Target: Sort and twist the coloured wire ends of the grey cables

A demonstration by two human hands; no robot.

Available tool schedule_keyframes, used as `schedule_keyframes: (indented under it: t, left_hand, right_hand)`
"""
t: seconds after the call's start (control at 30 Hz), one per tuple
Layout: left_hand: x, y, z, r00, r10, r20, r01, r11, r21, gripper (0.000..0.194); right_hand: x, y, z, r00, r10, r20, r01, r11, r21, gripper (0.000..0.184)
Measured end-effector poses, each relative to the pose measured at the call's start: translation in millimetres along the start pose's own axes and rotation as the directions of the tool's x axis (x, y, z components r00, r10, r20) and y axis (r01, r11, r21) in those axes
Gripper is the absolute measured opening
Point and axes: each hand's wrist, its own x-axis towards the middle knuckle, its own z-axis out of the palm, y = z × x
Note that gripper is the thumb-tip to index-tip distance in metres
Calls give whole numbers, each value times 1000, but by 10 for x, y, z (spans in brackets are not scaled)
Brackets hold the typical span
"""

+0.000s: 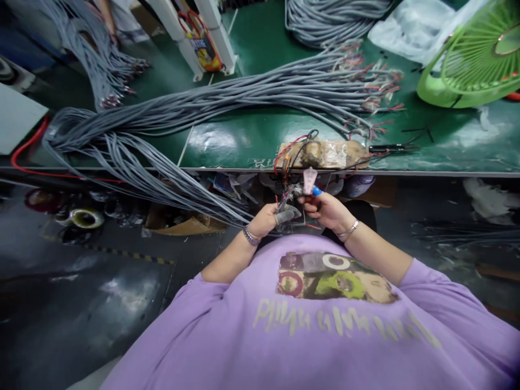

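Note:
My left hand (263,221) is wrapped round the ends of a bundle of grey cables (179,181), which runs down over the table edge from the left. Stripped wire ends (293,190) and a clear plastic-like piece (287,213) stick out beyond its fingers. My right hand (331,214) is closed close beside these wire ends, a blue cover (317,190) on one fingertip. What its fingers pinch is too small to make out. A pale pink piece (310,180) stands just above those fingers; I cannot tell whether they touch it.
Along the green table's (227,143) front edge lies a worn wooden block (337,154) with wires and a black pen-like tool (385,148). More grey cables (244,92) lie behind. A green fan (475,59) stands at right. A person's arm (108,19) shows far left.

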Motion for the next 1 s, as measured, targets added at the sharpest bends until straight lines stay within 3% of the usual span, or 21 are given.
schedule_keyframes:
  t: [0.17,0.33,0.43,0.6,0.73,0.83,1.0]
  left_hand:
    - [7,-51,57,995,-91,-45,92,995,31,57]
    - [-4,-81,55,1000,0,-6,2,965,260,46]
    - [-37,-73,1,1000,12,17,-16,964,266,48]
    - [-172,24,-17,997,10,-83,-10,1000,-6,61]
    - [-258,70,41,995,0,-103,5,999,44,53]
    - [-288,54,40,988,16,-151,-17,1000,-10,54]
    - [-342,53,-17,989,-25,-146,19,999,-41,52]
  right_hand:
    - [-90,61,92,993,-115,13,113,945,-308,38]
    - [-93,125,233,954,-280,-107,190,841,-507,38]
    - [-79,148,230,941,-314,-131,207,834,-512,39]
    - [-73,164,203,934,-346,-86,261,828,-497,39]
    - [-55,194,243,957,-290,-11,248,836,-490,41]
    - [-40,188,289,960,-281,9,255,858,-447,45]
    - [-29,108,363,969,-244,46,243,896,-372,63]
